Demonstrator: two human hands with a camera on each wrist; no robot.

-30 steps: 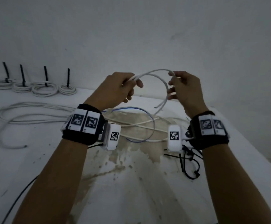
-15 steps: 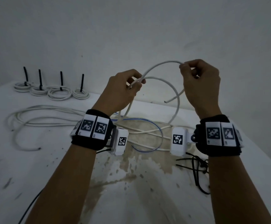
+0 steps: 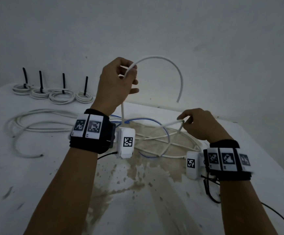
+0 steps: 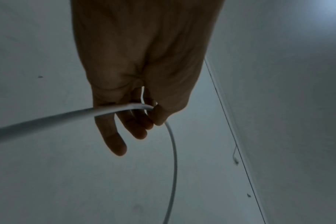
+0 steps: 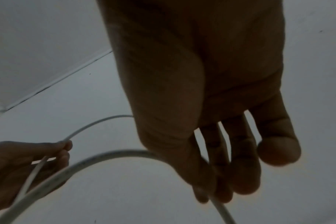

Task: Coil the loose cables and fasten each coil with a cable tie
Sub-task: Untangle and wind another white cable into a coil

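Four finished coils [image 3: 53, 94] in a row at the far left of the surface [image 3: 36, 192], each bound by an upright black cable tie [image 3: 40, 82]; loose white cables [image 3: 41, 119] sprawl left of the arms, a thin blue cable [image 3: 156, 120] loops through the middle tangle over a brown stain [image 3: 137, 175]; spare black ties [image 3: 209, 189] lie under the right wrist; both wrists wear black bands with printed markers. White cable [image 3: 170, 62], round, smooth, fairly stiff, arcs in the air above the surface; cut end hangs free; left hand [image 3: 115, 83] raised, fingers curled pinching it; right hand [image 3: 200, 124] lower, near the surface, pinching a further stretch at a sharp bend.
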